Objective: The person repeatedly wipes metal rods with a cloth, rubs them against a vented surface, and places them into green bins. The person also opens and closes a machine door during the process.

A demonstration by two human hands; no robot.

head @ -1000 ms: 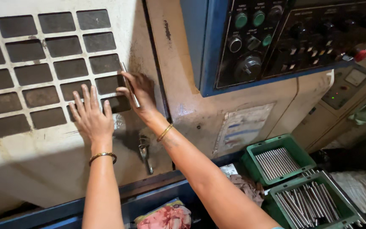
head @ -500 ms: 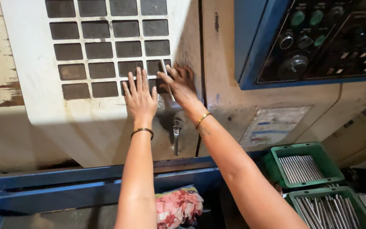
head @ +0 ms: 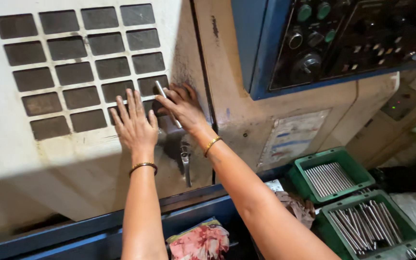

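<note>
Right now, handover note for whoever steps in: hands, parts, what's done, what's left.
Left hand: flat, fingers spread, on the cream machine door below its grid of dark panes.
Right hand: on the door's right edge, gripping a thin metal rod.
Door handle hangs just below the hands.
Two green trays of metal rods sit at lower right.
Done: one rod in hand, door shut as far as visible.
Left: cannot tell from this view.

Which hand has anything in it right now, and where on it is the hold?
The right hand holds a thin metal rod near its middle; the left hand lies flat and empty on the door.
</note>
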